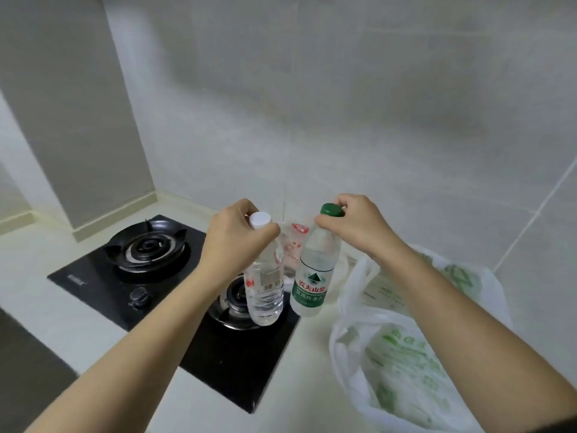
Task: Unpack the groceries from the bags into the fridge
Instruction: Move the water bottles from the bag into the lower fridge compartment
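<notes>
Fingers (pixel 268 229) pinch white-capped bottle (pixel 265 285); other fingers hold green-capped bottle (pixel 312 276).

Soft, even, cool-grey light fills the frame, casting only faint shadows. The wide lens bows the wall tiles (pixel 374 104) toward the edges (strongest at right). The plastic bag (pixel 406 370) looks smeared and soft.
</notes>
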Demonstrator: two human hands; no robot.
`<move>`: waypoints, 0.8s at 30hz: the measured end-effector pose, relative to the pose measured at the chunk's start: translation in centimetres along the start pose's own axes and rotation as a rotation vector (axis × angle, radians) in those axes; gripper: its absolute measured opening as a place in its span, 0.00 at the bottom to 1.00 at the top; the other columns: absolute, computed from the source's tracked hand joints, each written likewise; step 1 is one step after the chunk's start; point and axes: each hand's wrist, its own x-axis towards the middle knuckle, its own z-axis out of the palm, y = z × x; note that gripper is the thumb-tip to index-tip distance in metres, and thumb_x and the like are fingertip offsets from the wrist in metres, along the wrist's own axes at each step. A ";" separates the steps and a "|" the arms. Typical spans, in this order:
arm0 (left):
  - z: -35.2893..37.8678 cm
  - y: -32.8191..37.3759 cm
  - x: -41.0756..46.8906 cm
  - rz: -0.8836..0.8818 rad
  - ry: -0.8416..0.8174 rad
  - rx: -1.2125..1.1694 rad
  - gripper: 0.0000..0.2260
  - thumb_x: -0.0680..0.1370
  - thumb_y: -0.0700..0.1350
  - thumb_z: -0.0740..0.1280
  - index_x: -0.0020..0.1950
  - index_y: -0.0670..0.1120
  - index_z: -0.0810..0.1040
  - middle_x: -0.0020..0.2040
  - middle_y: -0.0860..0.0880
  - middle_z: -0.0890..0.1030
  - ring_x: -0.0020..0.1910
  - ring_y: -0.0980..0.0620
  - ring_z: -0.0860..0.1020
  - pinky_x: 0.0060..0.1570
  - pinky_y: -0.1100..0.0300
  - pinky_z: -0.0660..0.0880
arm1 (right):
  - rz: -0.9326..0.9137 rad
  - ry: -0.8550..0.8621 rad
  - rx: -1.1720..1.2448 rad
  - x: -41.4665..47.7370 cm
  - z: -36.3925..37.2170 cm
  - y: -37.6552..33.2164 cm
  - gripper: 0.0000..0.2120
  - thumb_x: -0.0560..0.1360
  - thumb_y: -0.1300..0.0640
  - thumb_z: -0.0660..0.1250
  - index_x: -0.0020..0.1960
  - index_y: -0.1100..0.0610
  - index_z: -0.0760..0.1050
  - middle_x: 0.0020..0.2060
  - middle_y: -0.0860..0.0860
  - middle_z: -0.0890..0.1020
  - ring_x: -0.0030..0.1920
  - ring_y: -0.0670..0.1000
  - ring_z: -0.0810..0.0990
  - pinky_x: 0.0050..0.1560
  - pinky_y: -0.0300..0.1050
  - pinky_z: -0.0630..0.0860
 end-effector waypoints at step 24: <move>-1.7 -15.0 -14.7 -0.370 0.094 0.139 0.09 0.71 0.47 0.73 0.39 0.48 0.73 0.33 0.53 0.77 0.35 0.56 0.76 0.32 0.61 0.72 | 0.110 -0.137 -0.069 -9.3 14.7 9.6 0.09 0.70 0.53 0.71 0.41 0.54 0.72 0.32 0.45 0.77 0.36 0.46 0.74 0.34 0.35 0.67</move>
